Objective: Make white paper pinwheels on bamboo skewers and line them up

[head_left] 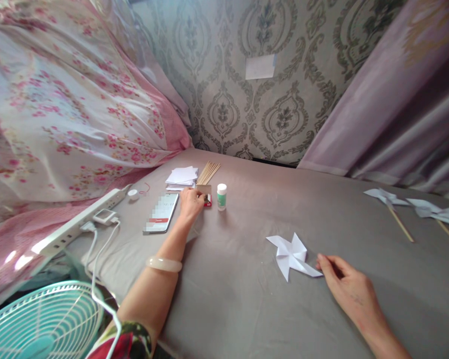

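The left hand (192, 202) is at a small red box (208, 202), its grip hidden; the right hand (349, 289), fingers curled, meets the white paper pinwheel (292, 257) on grey cloth (239, 304), hold unclear.

Pinwheel (291, 254): wht folded paper, 4 pointed blades, lay approx. flat, R of ctr. Box (208, 203): sm., red-edged, looked open, partly hidden, sat farther back, L of pinwheel.
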The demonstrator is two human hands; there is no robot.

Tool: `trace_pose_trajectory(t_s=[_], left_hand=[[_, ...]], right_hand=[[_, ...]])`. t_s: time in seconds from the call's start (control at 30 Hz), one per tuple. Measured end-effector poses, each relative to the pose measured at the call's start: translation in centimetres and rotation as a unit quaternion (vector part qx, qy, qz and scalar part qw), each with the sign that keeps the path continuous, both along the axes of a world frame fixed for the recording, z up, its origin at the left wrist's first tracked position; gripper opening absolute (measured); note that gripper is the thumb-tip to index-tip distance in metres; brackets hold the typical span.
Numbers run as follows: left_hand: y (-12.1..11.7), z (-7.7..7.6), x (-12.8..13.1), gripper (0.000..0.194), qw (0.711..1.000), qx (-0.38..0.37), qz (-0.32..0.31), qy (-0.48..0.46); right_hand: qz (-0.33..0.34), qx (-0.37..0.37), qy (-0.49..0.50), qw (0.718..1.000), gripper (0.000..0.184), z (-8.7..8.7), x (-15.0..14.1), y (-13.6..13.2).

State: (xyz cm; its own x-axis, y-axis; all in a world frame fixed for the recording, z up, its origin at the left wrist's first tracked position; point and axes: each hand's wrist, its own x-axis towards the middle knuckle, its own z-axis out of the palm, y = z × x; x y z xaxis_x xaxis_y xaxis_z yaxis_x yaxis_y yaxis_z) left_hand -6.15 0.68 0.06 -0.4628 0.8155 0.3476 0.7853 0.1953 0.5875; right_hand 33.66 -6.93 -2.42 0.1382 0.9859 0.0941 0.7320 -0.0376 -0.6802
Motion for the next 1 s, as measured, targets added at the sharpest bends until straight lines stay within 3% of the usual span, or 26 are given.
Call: trace_pose_trajectory(t_s=[0.23, 0.63, 0.8, 0.87, 1.0], left_hand=[[-0.3, 0.3, -0.5, 0.033, 0.993, 0.027, 0.004, -0.116], [-0.6, -0.2, -0.4, 0.026, 0.971, 0.098, -0.002, -0.218], [-1.1, 0.7, -0.2, 0.027, 0.954, 0.131, -0.006, -0.268], [-1.6, 1.6, 0.4, 0.026, 0.937, 0.149, -0.019, -0.316], [-2.8, 3.8, 3.7, 0.025, 0.829, 0.162, -0.094, -0.527]], right_hand=[[0.006, 0.017, 0.004, 1.0, 0.043, -0.1, 0.0, 0.1], [0.019, 0.031, -0.001, 0.999, 0.042, 0.1, -0.1, 0.0], [0.024, 0.052, -0.007, 0.998, 0.041, 0.0, -0.1, 0.0], [0.028, 0.063, -0.008, 0.998, 0.04, -0.1, -0.1, 0.0], [0.037, 0.108, -0.004, 0.993, 0.038, 0.1, -0.4, 0.0]])
